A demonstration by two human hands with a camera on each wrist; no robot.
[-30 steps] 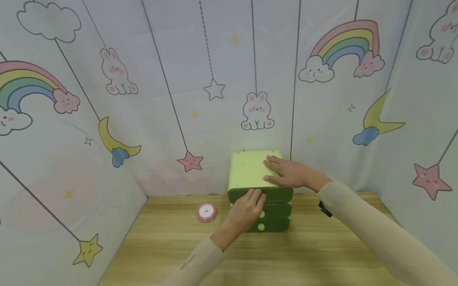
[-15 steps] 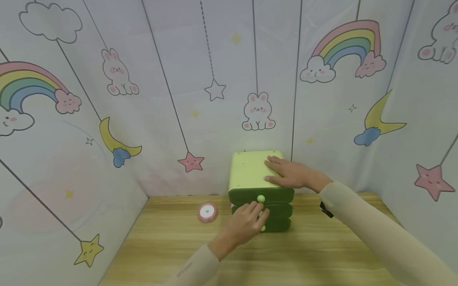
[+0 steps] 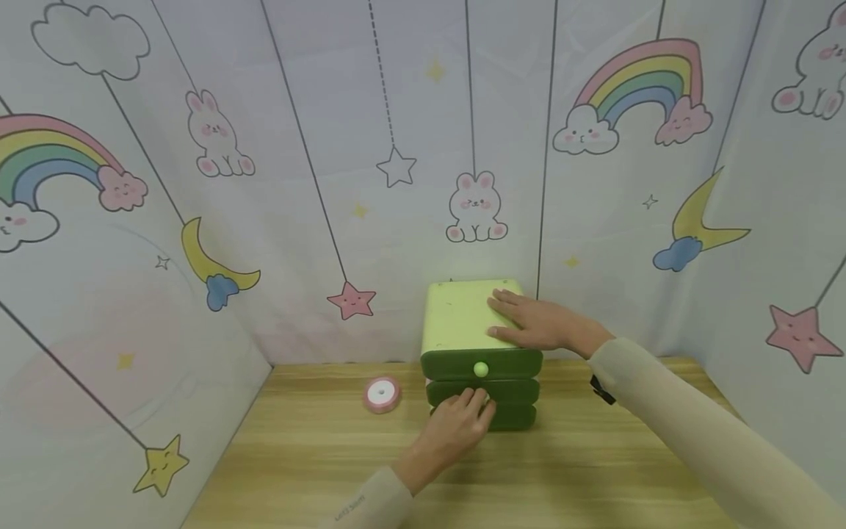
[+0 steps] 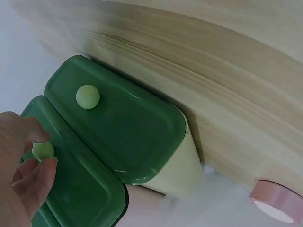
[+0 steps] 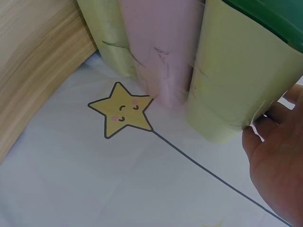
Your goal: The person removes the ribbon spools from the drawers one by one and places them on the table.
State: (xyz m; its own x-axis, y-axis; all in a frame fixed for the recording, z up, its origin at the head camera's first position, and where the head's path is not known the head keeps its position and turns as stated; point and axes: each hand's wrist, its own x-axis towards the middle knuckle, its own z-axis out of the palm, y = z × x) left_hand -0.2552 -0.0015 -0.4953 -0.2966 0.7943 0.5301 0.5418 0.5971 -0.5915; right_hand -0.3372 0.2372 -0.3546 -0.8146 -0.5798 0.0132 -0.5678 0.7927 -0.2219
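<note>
A small chest of drawers [image 3: 456,316] with a pale green top and dark green fronts stands against the back wall. Thumb and fingers of my left hand [image 3: 456,430] pinch the round light green knob [image 4: 43,150] of the middle drawer [image 3: 444,392]. Above it, the top drawer's knob [image 3: 481,369] shows uncovered, while the bottom knob is hidden behind the hand in the head view. My right hand [image 3: 538,321] lies with straight fingers on the right part of the chest's top. Pale green and pink drawer sections [image 5: 165,52] show in the right wrist view.
To the left of the chest, a pink spool [image 3: 381,394] with a white centre lies on the wood-grain tabletop [image 3: 317,455]. Pale cloth walls [image 3: 317,220] printed with stars, rabbits and rainbows enclose the back and both sides.
My left hand has moved down from the top drawer's knob, now uncovered, to the middle one. The right hand has kept its place on the chest's top.
</note>
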